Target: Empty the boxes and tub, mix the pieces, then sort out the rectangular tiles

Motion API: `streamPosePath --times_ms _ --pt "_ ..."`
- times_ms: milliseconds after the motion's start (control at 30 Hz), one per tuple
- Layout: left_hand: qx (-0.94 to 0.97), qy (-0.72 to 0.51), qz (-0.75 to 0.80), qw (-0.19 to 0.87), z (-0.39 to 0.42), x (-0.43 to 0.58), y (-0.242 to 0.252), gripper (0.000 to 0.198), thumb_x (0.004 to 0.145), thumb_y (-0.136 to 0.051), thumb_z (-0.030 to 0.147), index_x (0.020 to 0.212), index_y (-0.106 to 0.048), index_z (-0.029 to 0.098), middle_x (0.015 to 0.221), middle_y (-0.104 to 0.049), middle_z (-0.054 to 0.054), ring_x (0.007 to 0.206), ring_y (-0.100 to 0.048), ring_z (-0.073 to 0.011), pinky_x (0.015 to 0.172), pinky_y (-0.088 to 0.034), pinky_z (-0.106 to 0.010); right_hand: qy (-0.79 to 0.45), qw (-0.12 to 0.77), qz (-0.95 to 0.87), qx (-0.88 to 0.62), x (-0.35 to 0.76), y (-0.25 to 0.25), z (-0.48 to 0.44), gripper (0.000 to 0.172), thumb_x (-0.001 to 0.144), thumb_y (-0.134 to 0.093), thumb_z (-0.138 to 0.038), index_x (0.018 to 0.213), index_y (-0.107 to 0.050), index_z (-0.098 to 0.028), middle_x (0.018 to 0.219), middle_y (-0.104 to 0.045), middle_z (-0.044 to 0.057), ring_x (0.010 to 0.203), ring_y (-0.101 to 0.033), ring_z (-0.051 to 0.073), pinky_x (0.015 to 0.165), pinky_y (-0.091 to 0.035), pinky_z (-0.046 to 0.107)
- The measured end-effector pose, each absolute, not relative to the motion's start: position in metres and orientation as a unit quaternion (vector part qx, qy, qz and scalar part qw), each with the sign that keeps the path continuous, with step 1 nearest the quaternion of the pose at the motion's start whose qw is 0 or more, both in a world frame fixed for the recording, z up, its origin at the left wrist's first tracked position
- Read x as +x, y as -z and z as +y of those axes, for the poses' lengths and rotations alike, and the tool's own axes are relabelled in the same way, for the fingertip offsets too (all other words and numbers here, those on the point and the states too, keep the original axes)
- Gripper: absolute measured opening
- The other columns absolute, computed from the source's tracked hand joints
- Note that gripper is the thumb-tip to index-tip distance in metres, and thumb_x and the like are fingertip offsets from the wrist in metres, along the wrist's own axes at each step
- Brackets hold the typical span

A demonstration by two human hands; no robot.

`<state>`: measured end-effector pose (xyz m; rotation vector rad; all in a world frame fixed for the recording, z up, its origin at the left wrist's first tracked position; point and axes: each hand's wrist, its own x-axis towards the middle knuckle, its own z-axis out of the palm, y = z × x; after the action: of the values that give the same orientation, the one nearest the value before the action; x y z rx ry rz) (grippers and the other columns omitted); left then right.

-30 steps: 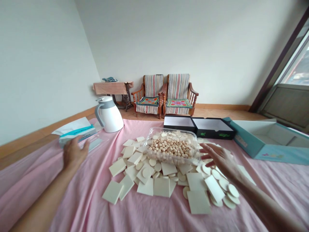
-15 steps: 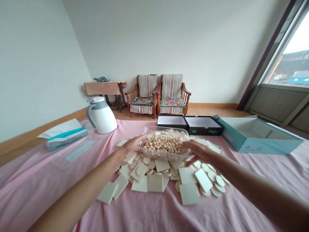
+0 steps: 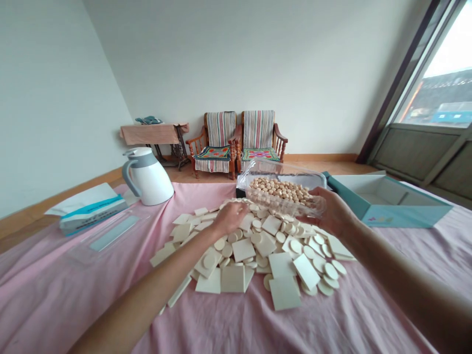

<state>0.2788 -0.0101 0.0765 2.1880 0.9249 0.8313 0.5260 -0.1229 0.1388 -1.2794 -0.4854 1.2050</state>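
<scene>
My right hand (image 3: 332, 211) grips the near right end of a clear plastic container (image 3: 283, 204), raised above the pile and tilted. Small round wooden balls (image 3: 282, 191) lie heaped inside it. My left hand (image 3: 231, 218) is off the container, its fingers curled closed low over the pile; whatever they may hold is hidden. Beneath both hands spreads a heap of pale wooden pieces, with square tiles (image 3: 243, 250) and round discs (image 3: 319, 263) mixed together.
A pink cloth (image 3: 206, 324) covers the surface. To the left are a white and grey jug (image 3: 153, 182), a tissue pack (image 3: 92, 211) and a clear plastic lid (image 3: 114, 233). Behind the container sits a black box (image 3: 241, 189); a light blue box (image 3: 401, 211) stands right.
My left hand has let go of the container and dropped to the pile. My right hand has moved the container up and right, tilting it, and more of the wooden pieces show.
</scene>
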Motion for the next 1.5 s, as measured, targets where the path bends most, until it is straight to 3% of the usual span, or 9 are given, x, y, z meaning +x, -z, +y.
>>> streamPosePath --times_ms 100,200,367,667,833,1033,1233,1400,1500 --pt "0.867 -0.259 0.324 0.277 -0.030 0.288 -0.050 0.059 0.075 -0.061 0.067 0.103 -0.071 0.016 0.116 -0.066 -0.017 0.120 -0.051 -0.0366 0.107 -0.028 -0.054 -0.512 0.621 -0.209 -0.555 0.535 -0.132 -0.131 0.022 0.070 -0.056 -0.027 0.091 -0.053 -0.021 0.088 -0.064 0.006 0.076 -0.063 0.020 0.074 -0.059 0.043" --pt "0.909 -0.190 0.321 0.188 -0.047 0.281 -0.041 0.067 0.077 -0.060 0.066 0.127 -0.060 0.022 0.139 -0.051 -0.017 0.133 -0.037 -0.0404 0.109 -0.017 -0.063 -0.511 0.611 -0.228 -0.559 0.539 -0.127 -0.135 0.025 0.071 -0.053 -0.027 0.094 -0.054 -0.020 0.086 -0.065 0.008 0.077 -0.064 0.022 0.072 -0.059 0.045" --pt "0.948 -0.127 0.289 0.047 -0.068 0.255 -0.046 0.048 0.088 -0.052 0.053 0.128 -0.058 0.027 0.133 -0.055 -0.010 0.126 -0.044 -0.0325 0.106 -0.029 -0.056 -0.502 0.620 -0.225 -0.560 0.537 -0.115 -0.132 0.027 0.068 -0.057 -0.025 0.094 -0.055 -0.021 0.085 -0.065 0.007 0.082 -0.064 0.023 0.070 -0.060 0.046" --pt "0.952 -0.151 0.263 0.044 -0.095 0.218 -0.056 0.036 0.087 -0.056 0.047 0.115 -0.063 0.025 0.117 -0.063 -0.007 0.115 -0.052 -0.0274 0.103 -0.036 -0.048 -0.473 0.653 -0.259 -0.532 0.532 -0.086 -0.115 0.022 0.064 -0.060 -0.024 0.085 -0.057 -0.022 0.081 -0.063 0.005 0.081 -0.062 0.023 0.064 -0.060 0.041" --pt "0.888 -0.295 0.340 0.093 -0.063 0.220 -0.062 0.046 0.095 -0.044 0.047 0.131 -0.052 0.020 0.131 -0.058 -0.012 0.124 -0.051 -0.0241 0.106 -0.040 -0.042 -0.408 0.677 -0.309 -0.530 0.519 -0.080 -0.100 0.031 0.062 -0.063 -0.028 0.093 -0.059 -0.022 0.091 -0.065 0.004 0.081 -0.061 0.022 0.060 -0.059 0.037" --pt "0.782 -0.465 0.401 0.107 0.003 0.255 -0.049 0.064 0.095 -0.039 0.052 0.147 -0.028 0.018 0.154 -0.030 -0.015 0.145 -0.023 -0.0267 0.118 -0.022 -0.047 -0.352 0.676 -0.354 -0.543 0.501 -0.076 -0.076 0.056 0.062 -0.064 -0.035 0.116 -0.055 -0.023 0.101 -0.064 0.007 0.085 -0.062 0.025 0.060 -0.058 0.039" --pt "0.779 -0.462 0.400 0.141 0.010 0.276 -0.023 0.076 0.092 -0.044 0.054 0.151 -0.015 0.015 0.156 -0.023 -0.019 0.146 -0.020 -0.0288 0.118 -0.021 -0.050 -0.290 0.674 -0.419 -0.535 0.491 -0.061 -0.067 0.084 0.062 -0.064 -0.040 0.138 -0.036 -0.020 0.120 -0.055 0.013 0.099 -0.059 0.030 0.066 -0.058 0.041" --pt "0.805 -0.431 0.388 0.127 0.007 0.277 -0.016 0.088 0.088 -0.053 0.055 0.152 -0.007 0.015 0.157 -0.018 -0.021 0.146 -0.016 -0.0305 0.117 -0.020 -0.052 -0.188 0.664 -0.493 -0.529 0.490 -0.043 -0.068 0.078 0.066 -0.062 -0.037 0.138 -0.037 -0.021 0.125 -0.053 0.012 0.111 -0.054 0.029 0.094 -0.048 0.049" --pt "0.815 -0.408 0.393 0.127 0.006 0.277 -0.015 0.092 0.086 -0.056 0.055 0.152 -0.005 0.016 0.157 -0.015 -0.021 0.147 -0.012 -0.0321 0.116 -0.020 -0.054 -0.137 0.668 -0.511 -0.523 0.489 -0.034 -0.067 0.076 0.069 -0.061 -0.035 0.139 -0.036 -0.021 0.127 -0.053 0.011 0.114 -0.053 0.029 0.101 -0.042 0.049"
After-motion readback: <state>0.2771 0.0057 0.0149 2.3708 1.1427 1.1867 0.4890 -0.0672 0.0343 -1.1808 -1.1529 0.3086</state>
